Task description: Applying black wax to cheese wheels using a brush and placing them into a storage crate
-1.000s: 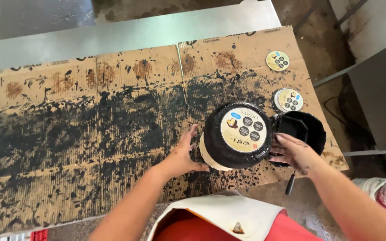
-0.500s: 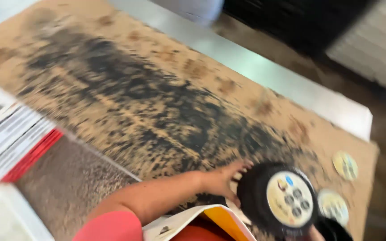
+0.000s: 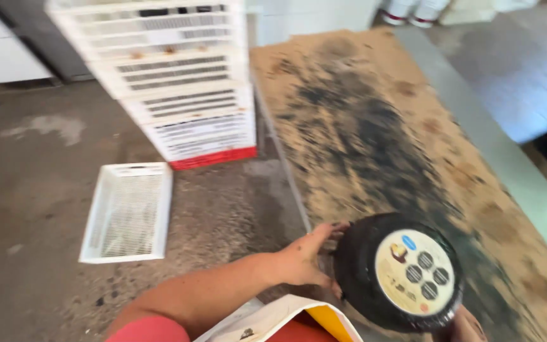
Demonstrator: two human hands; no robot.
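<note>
A round black-coated cheese wheel with a cream round label on top is held between both hands just above the stained cardboard near the table's near edge. My left hand presses flat against the wheel's left side, fingers spread and smeared black. My right hand shows only as fingertips at the wheel's lower right, at the frame's bottom edge.
A tall stack of white plastic crates on a red one stands on the concrete floor to the left. One white crate lies flat on the floor. A bare metal table strip runs along the cardboard's right side. My apron fills the bottom.
The view has swung left toward the floor and crates. The wheel, held in both hands, has come off the spot by the black tub and loose labels, which are out of view.
</note>
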